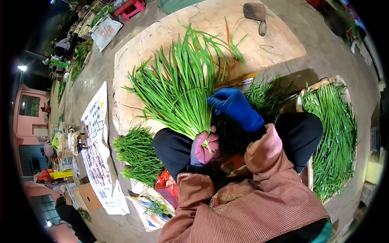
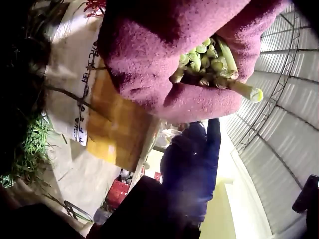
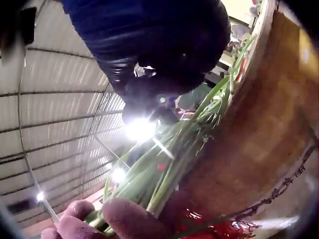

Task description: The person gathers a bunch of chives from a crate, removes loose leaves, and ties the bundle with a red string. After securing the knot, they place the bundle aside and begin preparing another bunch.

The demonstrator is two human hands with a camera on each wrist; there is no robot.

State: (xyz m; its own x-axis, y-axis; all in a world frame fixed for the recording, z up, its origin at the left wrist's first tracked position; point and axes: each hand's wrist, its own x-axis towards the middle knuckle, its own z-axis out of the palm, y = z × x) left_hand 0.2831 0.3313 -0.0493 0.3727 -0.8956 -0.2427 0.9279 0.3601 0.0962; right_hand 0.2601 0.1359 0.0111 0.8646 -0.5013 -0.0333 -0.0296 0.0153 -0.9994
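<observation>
A large fanned bunch of garlic chives (image 1: 178,89) leans over the board in the head view, leaves spread upward. My left hand (image 1: 204,148), in a pinkish-purple glove, grips its stem ends; the cut ends (image 2: 204,62) poke out between the gloved fingers in the left wrist view. Wearing a blue glove, my right hand (image 1: 237,107) is at the bunch's right edge, partway up the leaves. Its thumb and fingertips come together at the green leaves, forming a small ring in the right wrist view. A thin green strand (image 1: 194,90) crosses the bunch sideways.
A cleaver (image 1: 255,15) lies on the wooden board (image 1: 279,40), near a red strip (image 1: 227,32). Loose chives fill a crate (image 1: 330,137) at my right; another pile (image 1: 135,152) sits left of my knee. A printed sheet (image 1: 97,150) covers the floor at left.
</observation>
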